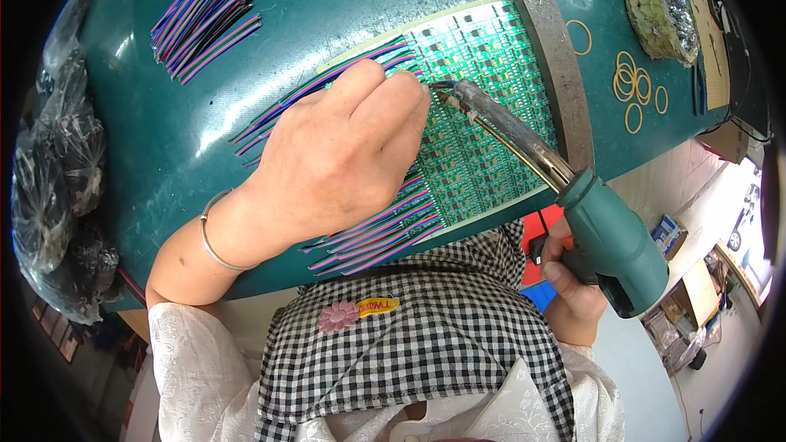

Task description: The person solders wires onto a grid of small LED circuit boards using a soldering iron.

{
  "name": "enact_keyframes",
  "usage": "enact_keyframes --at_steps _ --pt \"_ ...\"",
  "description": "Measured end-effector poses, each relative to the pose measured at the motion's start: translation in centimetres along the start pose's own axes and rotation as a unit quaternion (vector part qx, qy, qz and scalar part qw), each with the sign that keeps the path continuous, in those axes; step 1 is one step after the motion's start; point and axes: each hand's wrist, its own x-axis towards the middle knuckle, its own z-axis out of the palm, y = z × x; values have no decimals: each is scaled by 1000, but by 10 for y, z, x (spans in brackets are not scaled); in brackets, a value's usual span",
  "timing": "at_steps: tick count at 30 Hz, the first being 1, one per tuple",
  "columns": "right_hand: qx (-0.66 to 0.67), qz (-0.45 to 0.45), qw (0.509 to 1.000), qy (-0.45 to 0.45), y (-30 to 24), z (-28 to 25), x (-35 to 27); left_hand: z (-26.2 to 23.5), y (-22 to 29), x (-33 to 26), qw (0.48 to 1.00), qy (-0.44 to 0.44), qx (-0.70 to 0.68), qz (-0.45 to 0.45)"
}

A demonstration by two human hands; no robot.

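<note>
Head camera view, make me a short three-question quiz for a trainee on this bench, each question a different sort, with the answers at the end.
1. Multiple choice: what does the right hand hold?
A) a screwdriver
B) a green soldering tool
C) a pair of scissors

2. True or false: the dark grey bar lies on the left side of the circuit boards.

3. Fill in: the left hand is at the ____ edge of the boards, among coloured wires.

Key: 1. B; 2. False, it lies on their right; 3. left.

Electronics assembly workshop, identified by circuit boards, coloured wires and soldering gun (bench green-topped).
</note>
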Motion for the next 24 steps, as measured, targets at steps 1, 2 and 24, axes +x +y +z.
enact_keyframes --at_steps 1,2,24 --pt "21 -27 999 6 2 0 1 0 0 0 1000 -2 -2 -2" --pt "43 -53 998 12 3 0 3 0 0 0 1000 -3 -2 -2" --pt "381 20 924 5 -31 0 27 -24 -2 -11 998 -17 -10 -52"
